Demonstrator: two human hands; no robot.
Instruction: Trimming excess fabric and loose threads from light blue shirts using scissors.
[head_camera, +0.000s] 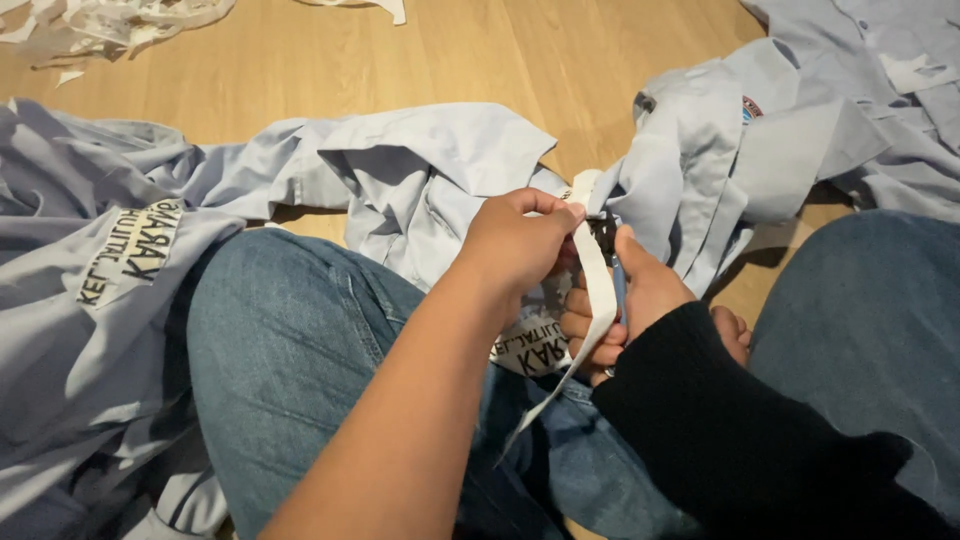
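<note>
Two hands meet over one white fabric strip (598, 290), which runs from the centre of the view down toward 7 o'clock across the lap. It looks light, limp and thin, likely to sag or twist unless kept taut; the top end seems the best hold. The left hand (515, 248) pinches that top end between thumb and fingers. The right hand (640, 310), in a black sleeve, is curled around what appears to be a blue-handled tool (619, 288), mostly hidden. Pale blue shirts (430, 175) lie at 10 and 2 o'clock on the wooden floor (520, 50).
</note>
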